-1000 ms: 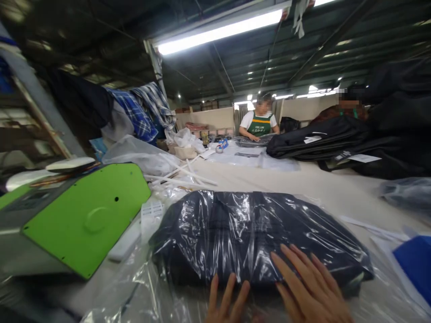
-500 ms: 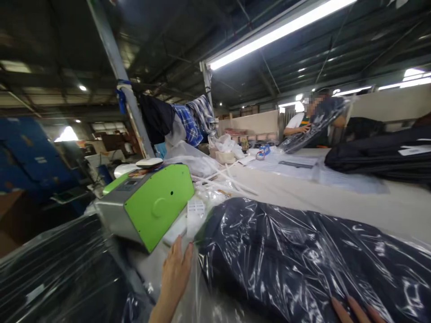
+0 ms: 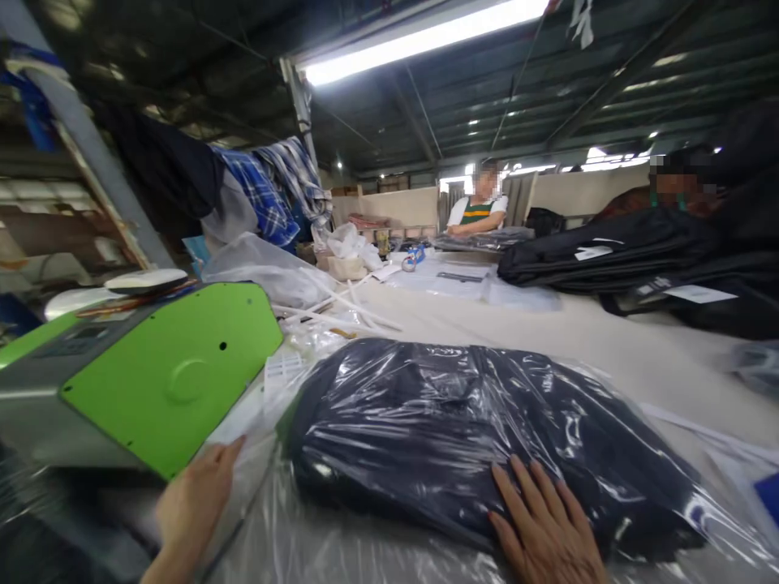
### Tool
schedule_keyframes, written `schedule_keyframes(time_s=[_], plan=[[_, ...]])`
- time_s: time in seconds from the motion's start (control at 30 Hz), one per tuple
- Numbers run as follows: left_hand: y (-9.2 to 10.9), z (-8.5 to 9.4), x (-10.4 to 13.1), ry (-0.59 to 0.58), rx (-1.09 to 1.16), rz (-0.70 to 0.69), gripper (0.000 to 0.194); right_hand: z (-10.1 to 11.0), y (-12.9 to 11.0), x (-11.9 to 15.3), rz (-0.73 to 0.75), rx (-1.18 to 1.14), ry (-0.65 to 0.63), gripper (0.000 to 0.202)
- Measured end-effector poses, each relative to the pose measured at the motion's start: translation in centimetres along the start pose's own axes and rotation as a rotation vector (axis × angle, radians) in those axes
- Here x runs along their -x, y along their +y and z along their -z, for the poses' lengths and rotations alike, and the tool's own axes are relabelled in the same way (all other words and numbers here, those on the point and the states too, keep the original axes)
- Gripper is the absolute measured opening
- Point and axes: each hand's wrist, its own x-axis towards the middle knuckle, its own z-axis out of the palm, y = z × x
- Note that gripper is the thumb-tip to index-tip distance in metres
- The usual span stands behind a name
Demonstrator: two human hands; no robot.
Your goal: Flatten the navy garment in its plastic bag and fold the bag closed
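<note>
A dark folded garment (image 3: 389,422) in a clear, shiny plastic bag lies across the table in front of me. My right hand (image 3: 544,523) rests flat on its near side, with the fingers spread. To the left, my left hand (image 3: 198,499) is closed, thumb and index finger together, by the white strip at the base of the green-and-grey machine (image 3: 176,373). What those fingers hold, if anything, cannot be made out. A white label sheet (image 3: 283,369) lies between the machine and the bagged garment.
Dark bagged garments (image 3: 584,255) are piled at the right. White strips (image 3: 359,308), a blue tape dispenser (image 3: 414,258) and plastic film lie further back. Plaid shirts (image 3: 261,191) hang at the left. One person (image 3: 478,212) stands across the table; another is at the right.
The view has turned right. My left hand's fingers have gone from spread to closed together. More of my right hand now shows, lying on the bagged garment. The co-worker has lowered a bagged garment.
</note>
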Motion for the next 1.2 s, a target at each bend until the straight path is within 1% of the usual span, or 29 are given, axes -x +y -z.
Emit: schedule_keyframes(time_s=[0.03,0.07,0.1,0.17,0.27,0.3,0.33,0.37,0.4,0.47,0.5,0.53,0.57,0.6,0.63,0.67,0.73,0.77,0.8,0.83,0.9,1.0,1.1,1.17,1.2], plan=[[0.2,0.8,0.1,0.009,-0.054,0.095,0.054,0.0,-0.1,0.2,-0.003,0.006,-0.019,0.040],[0.3,1.5,0.2,-0.001,-0.103,0.159,0.055,-0.1,-0.2,0.4,-0.010,0.013,-0.037,0.041],[0.5,1.9,0.5,-0.029,-0.132,0.185,0.054,-0.1,-0.3,0.6,-0.018,0.020,-0.052,0.042],[0.8,2.1,1.1,-0.100,-0.155,0.158,0.053,-0.3,-0.3,0.8,-0.022,0.030,-0.061,0.044],[0.7,1.4,1.7,-0.198,-0.167,0.076,0.054,-0.3,-0.5,0.6,-0.032,0.014,-0.048,0.043],[0.5,1.4,1.8,-0.208,-0.190,0.045,0.053,-0.2,-0.5,0.4,-0.041,0.003,-0.043,0.042],[0.4,1.6,1.9,-0.186,-0.231,0.002,0.051,0.0,-0.5,0.2,-0.052,-0.008,-0.040,0.040],[0.5,2.0,2.1,-0.128,-0.280,-0.055,0.049,0.1,-0.6,0.1,-0.062,-0.020,-0.042,0.039],[0.9,2.6,2.5,-0.023,-0.326,-0.116,0.049,0.3,-0.6,0.0,-0.068,-0.030,-0.044,0.038],[2.6,3.8,3.8,0.272,-0.352,-0.276,0.052,0.4,-0.7,-0.1,-0.069,-0.045,-0.057,0.038],[3.8,4.1,4.7,0.422,-0.311,-0.377,0.053,0.4,-0.8,-0.1,-0.071,-0.050,-0.065,0.038],[5.2,4.0,5.6,0.527,-0.249,-0.513,0.052,0.4,-0.8,0.0,-0.074,-0.053,-0.073,0.039],[6.4,3.4,6.5,0.560,-0.199,-0.680,0.049,0.4,-0.9,0.0,-0.075,-0.053,-0.079,0.039],[7.5,2.2,7.3,0.551,-0.175,-0.834,0.047,0.4,-0.9,-0.1,-0.074,-0.050,-0.083,0.039],[8.3,0.7,8.0,0.513,-0.185,-0.967,0.046,0.6,-0.8,-0.2,-0.069,-0.049,-0.092,0.039],[8.6,-1.1,8.5,0.438,-0.246,-1.038,0.048,0.9,-0.6,-0.3,-0.054,-0.050,-0.097,0.040],[8.3,-4.8,8.9,0.450,-0.272,-1.142,0.052,1.8,0.4,-0.5,-0.026,-0.048,-0.114,0.043],[7.7,-6.3,8.9,0.418,-0.295,-1.128,0.054,2.4,1.2,-0.6,-0.030,-0.038,-0.130,0.044],[7.1,-7.4,8.8,0.394,-0.300,-1.110,0.055,3.0,2.1,-0.4,-0.053,-0.017,-0.144,0.045],[6.5,-8.1,8.6,0.367,-0.297,-1.100,0.057,3.5,3.2,-0.1,-0.085,0.009,-0.159,0.047],[5.8,-8.4,8.3,0.324,-0.278,-1.118,0.066,4.1,5.1,1.0,-0.141,0.054,-0.183,0.050],[5.7,-7.6,8.0,0.319,-0.271,-1.184,0.077,3.8,6.8,3.5,-0.162,0.046,-0.180,0.050],[5.9,-7.1,7.9,0.333,-0.287,-1.193,0.071,3.3,7.0,4.9,-0.136,0.028,-0.179,0.048],[6.0,-6.9,7.8,0.350,-0.283,-1.211,0.067,3.4,7.0,4.9,-0.096,0.014,-0.177,0.047],[6.0,-6.9,7.7,0.363,-0.276,-1.221,0.064,3.6,7.1,4.6,-0.099,-0.006,-0.175,0.047]])
